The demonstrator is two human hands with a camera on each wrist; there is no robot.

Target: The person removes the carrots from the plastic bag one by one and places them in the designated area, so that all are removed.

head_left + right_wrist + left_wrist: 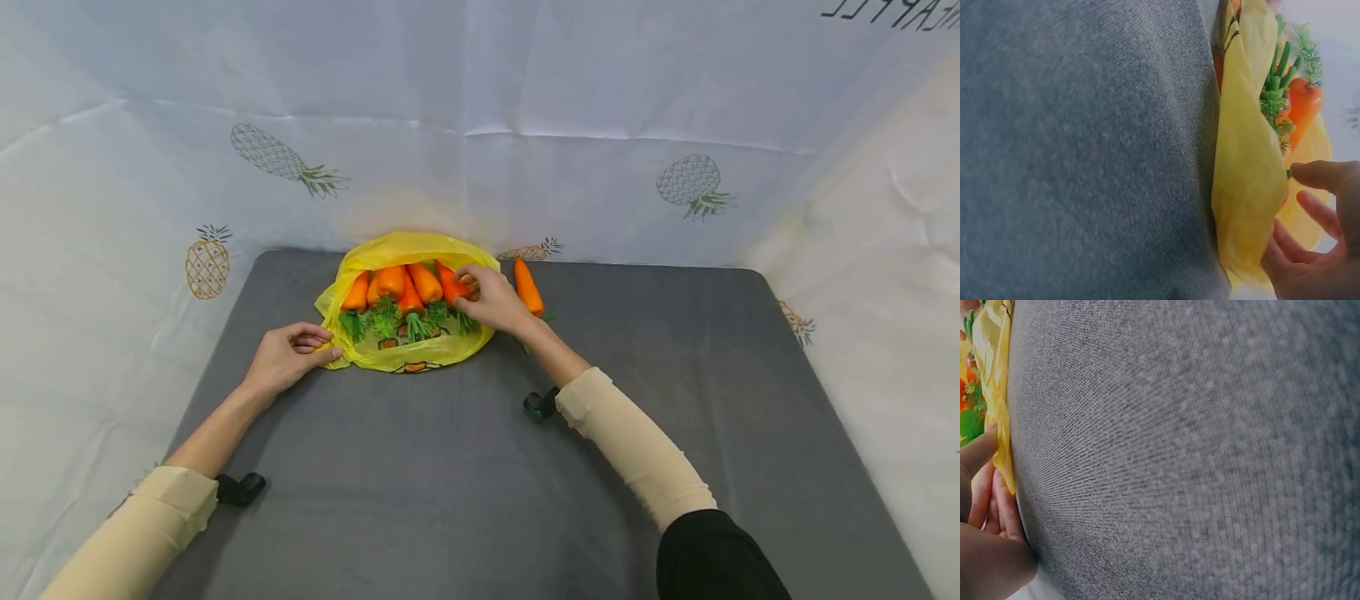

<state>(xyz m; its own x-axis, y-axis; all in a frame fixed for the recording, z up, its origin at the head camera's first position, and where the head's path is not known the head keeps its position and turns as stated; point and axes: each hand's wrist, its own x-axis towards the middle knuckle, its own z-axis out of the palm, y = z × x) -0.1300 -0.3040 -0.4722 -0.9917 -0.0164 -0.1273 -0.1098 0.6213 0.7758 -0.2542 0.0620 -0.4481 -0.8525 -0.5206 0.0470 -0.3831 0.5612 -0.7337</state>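
Note:
A yellow plastic bag point(401, 242) lies with its mouth toward me at the table's far edge, several orange carrots point(425, 283) with green tops inside it. My left hand point(288, 357) pinches the bag's near left edge; in the left wrist view the yellow film point(1001, 447) runs between thumb and fingers. Inside the right side of the mouth, my right hand point(491, 300) has its fingertips at a redder carrot point(450, 283). Seen from the right wrist, thumb and fingers are spread, the thumb tip beside a green stem point(1289, 174). The bag's side partly hides that carrot.
Another carrot point(528, 287) lies outside the bag, just beyond my right wrist. A grey cloth point(450, 483) covers the table. White pineapple-print fabric point(480, 100) hangs behind the far edge and along both sides.

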